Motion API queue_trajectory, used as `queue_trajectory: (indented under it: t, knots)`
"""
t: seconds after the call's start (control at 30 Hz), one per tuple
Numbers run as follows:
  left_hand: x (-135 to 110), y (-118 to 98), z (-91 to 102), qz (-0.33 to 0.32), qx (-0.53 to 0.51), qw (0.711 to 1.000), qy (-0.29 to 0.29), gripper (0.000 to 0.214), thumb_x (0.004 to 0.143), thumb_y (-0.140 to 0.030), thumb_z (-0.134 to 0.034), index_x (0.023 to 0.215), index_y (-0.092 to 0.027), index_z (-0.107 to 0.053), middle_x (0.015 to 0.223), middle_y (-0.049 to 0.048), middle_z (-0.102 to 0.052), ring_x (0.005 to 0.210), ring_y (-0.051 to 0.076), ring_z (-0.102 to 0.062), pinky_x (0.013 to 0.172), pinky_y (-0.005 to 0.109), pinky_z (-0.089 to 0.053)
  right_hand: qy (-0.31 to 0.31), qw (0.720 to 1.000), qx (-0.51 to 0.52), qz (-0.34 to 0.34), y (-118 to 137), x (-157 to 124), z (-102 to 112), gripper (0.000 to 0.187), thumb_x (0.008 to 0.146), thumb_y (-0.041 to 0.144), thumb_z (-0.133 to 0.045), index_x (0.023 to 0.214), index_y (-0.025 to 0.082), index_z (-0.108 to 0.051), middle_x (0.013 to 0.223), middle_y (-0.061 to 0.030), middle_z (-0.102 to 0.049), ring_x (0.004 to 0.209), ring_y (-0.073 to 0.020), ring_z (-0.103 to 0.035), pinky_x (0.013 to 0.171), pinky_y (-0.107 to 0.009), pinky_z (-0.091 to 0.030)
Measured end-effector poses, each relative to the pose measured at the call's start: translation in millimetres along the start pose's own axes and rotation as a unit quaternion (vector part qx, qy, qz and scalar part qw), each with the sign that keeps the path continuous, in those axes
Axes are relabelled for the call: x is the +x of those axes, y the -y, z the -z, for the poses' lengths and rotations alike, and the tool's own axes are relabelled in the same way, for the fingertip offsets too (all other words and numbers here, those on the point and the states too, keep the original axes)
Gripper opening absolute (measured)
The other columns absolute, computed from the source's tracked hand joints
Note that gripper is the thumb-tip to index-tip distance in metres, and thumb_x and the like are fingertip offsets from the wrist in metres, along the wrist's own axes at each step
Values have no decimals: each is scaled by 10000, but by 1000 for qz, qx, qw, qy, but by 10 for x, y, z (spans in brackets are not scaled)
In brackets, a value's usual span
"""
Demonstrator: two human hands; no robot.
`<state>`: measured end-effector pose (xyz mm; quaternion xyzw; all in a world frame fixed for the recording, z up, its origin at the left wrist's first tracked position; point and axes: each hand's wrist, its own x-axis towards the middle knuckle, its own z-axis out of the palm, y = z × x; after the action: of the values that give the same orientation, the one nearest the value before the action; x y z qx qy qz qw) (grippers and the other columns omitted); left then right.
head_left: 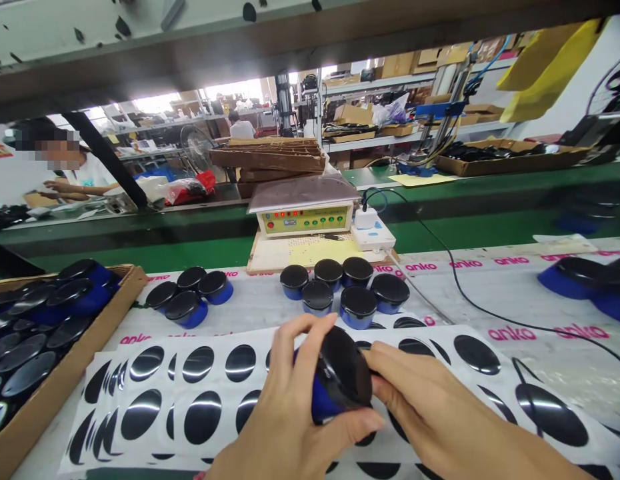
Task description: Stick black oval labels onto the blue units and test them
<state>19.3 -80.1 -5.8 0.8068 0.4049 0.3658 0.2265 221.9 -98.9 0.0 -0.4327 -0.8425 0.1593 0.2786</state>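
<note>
Left hand [293,407] gripping blue-black puck [343,370], right hand [425,390] at its edge, grip unclear, pink-printed sheeting [257,297] below, cluttered shelves [363,139] behind

This looks like a factory workshop, set up for small-parts assembly. Squat, round blue-and-black parts [357,303], all alike, stand in clusters on a desk [255,303] covered in white film printed with pink lettering, and more fill a brown cardboard tray [97,343]. White sheets of glossy black discs [203,417] lie spread out. Beyond are a boxy control unit with lit red indicators and green buttons [305,217], an upright metal stand with a blue bracket [440,110], carton-laden white shelves [370,85] and a co-worker in a white top [93,170].
</note>
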Motion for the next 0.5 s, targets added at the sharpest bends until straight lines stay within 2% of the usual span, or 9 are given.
queue_trajectory:
  t: [0.03,0.1,0.2,0.27,0.37,0.5]
  knots:
    - [19,10,20,-64,65,996,-1,707,845,-507,-634,1434,-253,-336,1233,113,-455,1124,240,-551,940,340,-516,7,999,28,-14,-19,-21,-27,231,993,97,-308,833,217,-425,744,31,-514,600,-105,-508,536,-224,-395]
    - [53,15,55,-174,148,973,-27,656,858,-392,-660,1413,-175,-383,1178,122,-440,1132,240,-536,970,347,-516,-17,998,59,-20,-40,-62,-68,198,998,120,-319,886,229,-441,768,36,-525,628,-104,-531,559,-216,-420]
    - [84,-10,75,-280,176,939,-93,421,845,-132,-662,1248,-152,-542,1114,89,-418,1232,260,-483,1062,405,-468,-60,995,76,0,-42,-112,-103,173,994,129,-343,976,256,-458,785,44,-535,633,-95,-549,566,-191,-441]
    - [96,-37,70,-313,183,925,-118,326,834,-35,-607,1133,-164,-611,1053,63,-407,1241,264,-483,1075,442,-461,-86,995,56,16,-44,-135,-123,174,990,130,-342,989,264,-453,794,38,-543,661,-102,-573,592,-190,-462]
    - [119,-73,60,-323,197,919,-107,298,823,-7,-573,1061,-167,-652,1028,57,-411,1211,269,-494,1057,469,-477,-99,995,25,22,-65,-154,-164,140,984,146,-369,950,258,-445,784,27,-540,697,-118,-598,616,-194,-488]
    - [163,-97,69,-335,194,916,-106,230,829,3,-526,941,-148,-657,987,45,-437,972,164,-567,1032,434,-504,-85,996,24,15,-104,-156,-223,123,987,168,-396,1037,248,-474,812,9,-561,730,-127,-609,665,-195,-520]
